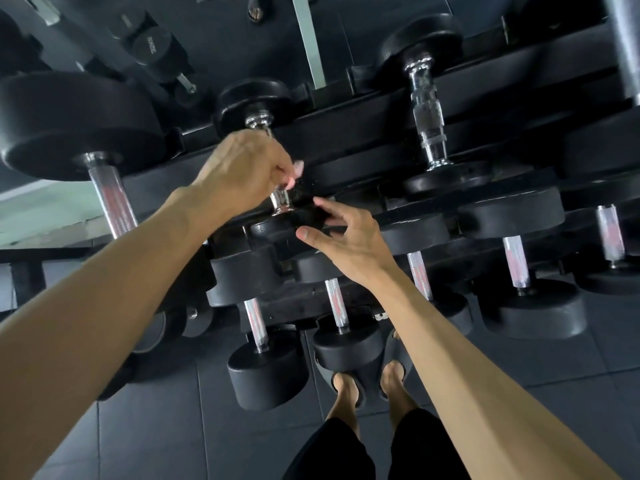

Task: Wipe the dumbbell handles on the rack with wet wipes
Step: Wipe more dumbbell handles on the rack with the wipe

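The left hand (242,168) curls round a dumbbell handle (281,199) on the rack's (363,140) top shelf to rub it, while the right hand (343,233), fingers spread, rests on the dumbbell's near weight (294,221) to keep it from rolling.

The floor (214,441) consists of dark grey square tiles with visible joint lines. A pale, brightly lit surface (41,213) lies at the far left edge. A light grey vertical strip (308,39) stands at top centre against a dark background.
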`<state>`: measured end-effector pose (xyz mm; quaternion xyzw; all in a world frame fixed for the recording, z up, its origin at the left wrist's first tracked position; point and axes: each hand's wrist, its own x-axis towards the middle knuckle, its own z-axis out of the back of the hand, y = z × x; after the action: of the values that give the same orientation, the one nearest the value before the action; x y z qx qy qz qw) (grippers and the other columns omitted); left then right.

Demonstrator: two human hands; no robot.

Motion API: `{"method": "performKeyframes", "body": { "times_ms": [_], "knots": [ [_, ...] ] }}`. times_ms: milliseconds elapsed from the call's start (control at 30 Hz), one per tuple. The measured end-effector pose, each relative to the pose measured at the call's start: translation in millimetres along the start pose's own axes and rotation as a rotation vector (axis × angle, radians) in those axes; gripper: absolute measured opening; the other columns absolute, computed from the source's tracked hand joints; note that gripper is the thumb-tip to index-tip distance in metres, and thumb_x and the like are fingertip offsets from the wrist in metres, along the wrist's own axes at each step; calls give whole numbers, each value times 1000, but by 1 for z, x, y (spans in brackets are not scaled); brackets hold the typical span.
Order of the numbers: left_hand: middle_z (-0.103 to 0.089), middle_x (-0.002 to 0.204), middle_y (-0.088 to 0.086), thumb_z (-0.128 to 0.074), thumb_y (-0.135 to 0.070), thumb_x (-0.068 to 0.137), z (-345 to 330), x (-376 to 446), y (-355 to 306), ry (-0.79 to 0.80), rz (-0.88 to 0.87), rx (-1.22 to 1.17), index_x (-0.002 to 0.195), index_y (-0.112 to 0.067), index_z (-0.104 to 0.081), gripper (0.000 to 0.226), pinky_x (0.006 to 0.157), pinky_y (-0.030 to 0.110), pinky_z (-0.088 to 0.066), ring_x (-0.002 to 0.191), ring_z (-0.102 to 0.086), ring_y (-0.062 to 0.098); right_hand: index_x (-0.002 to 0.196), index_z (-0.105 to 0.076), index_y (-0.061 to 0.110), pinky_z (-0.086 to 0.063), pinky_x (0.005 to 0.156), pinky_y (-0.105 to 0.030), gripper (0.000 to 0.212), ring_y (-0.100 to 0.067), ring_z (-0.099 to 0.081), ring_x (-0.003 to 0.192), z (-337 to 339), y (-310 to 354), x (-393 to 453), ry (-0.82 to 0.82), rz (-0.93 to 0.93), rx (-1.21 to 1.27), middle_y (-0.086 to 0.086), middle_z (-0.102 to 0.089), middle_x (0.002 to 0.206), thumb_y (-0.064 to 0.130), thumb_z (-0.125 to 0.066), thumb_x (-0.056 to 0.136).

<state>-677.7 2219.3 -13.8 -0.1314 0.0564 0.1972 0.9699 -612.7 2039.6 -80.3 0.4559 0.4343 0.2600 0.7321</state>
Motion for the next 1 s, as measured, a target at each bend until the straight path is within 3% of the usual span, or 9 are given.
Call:
{"method": "performKeyframes", "body": {
  "times_ms": [133, 267, 433, 467, 567, 633, 733, 800, 1000],
  "knots": [
    [-76, 91, -1, -71, -18, 89, -3, -18, -4, 137, -42, -79, 98, -20, -79, 12, 85, 29, -51, 82, -68, 13, 143, -51, 26, -49, 93, -14, 67, 7, -56, 97, -2, 3, -3, 12, 7, 15, 22, -61, 116, 38, -78, 84],
    [-73, 85, -7, -78, -13, 82, 14, -56, 17, 104, 171, -129, 94, -20, -79, 14, 80, 23, -48, 71, -57, -5, 146, -49, 24, -41, 111, -27, 67, -2, -53, 120, -1, 8, -5, 14, -7, -43, 12, -54, 142, 38, -75, 86],
    [-65, 72, -23, -79, -20, 82, 9, -117, 8, -189, 461, -337, 89, -26, -79, 9, 65, 3, -43, 67, -61, -9, 132, -63, 23, -25, 102, -5, 46, -7, -46, 127, -27, 31, -17, -147, 189, -133, 10, -57, 133, 30, -72, 88],
    [-67, 69, -21, -79, -21, 83, 9, -122, 8, -226, 508, -408, 87, -28, -78, 8, 65, 3, -44, 67, -63, -8, 131, -63, 23, -26, 105, -7, 45, -7, -48, 124, -35, 36, -19, -141, 247, -140, 10, -58, 131, 29, -72, 87],
    [-73, 68, -9, -79, -21, 84, 17, -128, 10, -337, 561, -626, 81, -29, -76, 9, 68, 19, -56, 66, -70, 5, 132, -63, 24, -28, 118, -43, 49, -8, -50, 121, -56, 50, -26, -136, 392, -205, 8, -60, 129, 29, -74, 84],
    [-74, 68, -6, -79, -15, 84, 26, -131, 12, -386, 549, -709, 79, -28, -75, 14, 68, 26, -60, 66, -72, 12, 134, -62, 21, -21, 121, -46, 52, -6, -49, 121, -69, 59, -32, -146, 474, -250, 6, -62, 128, 26, -76, 84],
    [-75, 70, 2, -78, -12, 83, 38, -139, 18, -354, 539, -829, 84, -18, -76, 6, 71, 32, -62, 69, -74, 18, 131, -65, 17, -48, 102, -28, 46, -4, -59, 104, -89, 71, -37, -122, 555, -159, 3, -67, 118, 18, -76, 86],
    [-75, 74, 4, -79, -14, 81, 45, -146, 27, -309, 532, -901, 86, -15, -76, 5, 73, 33, -61, 73, -75, 19, 124, -70, 13, -53, 86, -19, 38, -6, -66, 92, -100, 81, -37, -131, 575, -94, 2, -69, 109, 13, -76, 86],
    [-77, 78, 1, -75, -10, 84, 69, -167, 67, -160, 428, -931, 85, -19, -75, 9, 68, 21, -57, 77, -74, 12, 95, -73, 16, -58, 79, -25, 13, -8, -70, 82, -135, 111, -35, -163, 485, 0, 4, -70, 93, 12, -78, 84]
  ]
}}
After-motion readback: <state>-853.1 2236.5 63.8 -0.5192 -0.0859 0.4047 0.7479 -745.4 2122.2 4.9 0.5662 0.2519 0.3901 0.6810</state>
